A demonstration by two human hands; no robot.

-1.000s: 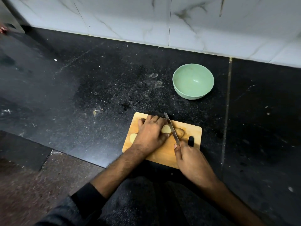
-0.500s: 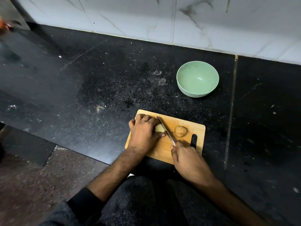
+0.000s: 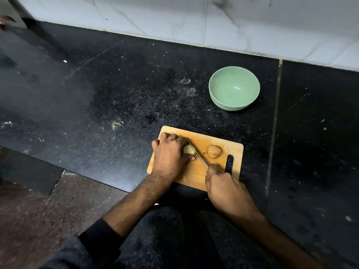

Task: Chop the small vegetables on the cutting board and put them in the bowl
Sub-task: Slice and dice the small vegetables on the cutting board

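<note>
A small wooden cutting board point(image 3: 217, 171) lies on the black counter near its front edge. My left hand point(image 3: 171, 154) curls over a pale vegetable piece point(image 3: 188, 150) on the board's left half and holds it down. My right hand point(image 3: 223, 187) grips a knife point(image 3: 196, 154) by the handle; the blade runs diagonally, right beside my left fingers and against the pale piece. A brown, round cut piece point(image 3: 213, 151) lies apart on the board to the right of the blade. The green bowl point(image 3: 213, 94) stands empty behind the board.
A black slot handle point(image 3: 229, 164) is cut into the board's right end. The dark counter point(image 3: 97, 94) is speckled with crumbs and ends at a white marble wall point(image 3: 194, 20) behind. A lower brown surface point(image 3: 38, 210) lies at the front left.
The brown piece now lies separate to the right of the blade. The knife and my left hand have shifted left along the vegetable. The camera view has moved slightly.
</note>
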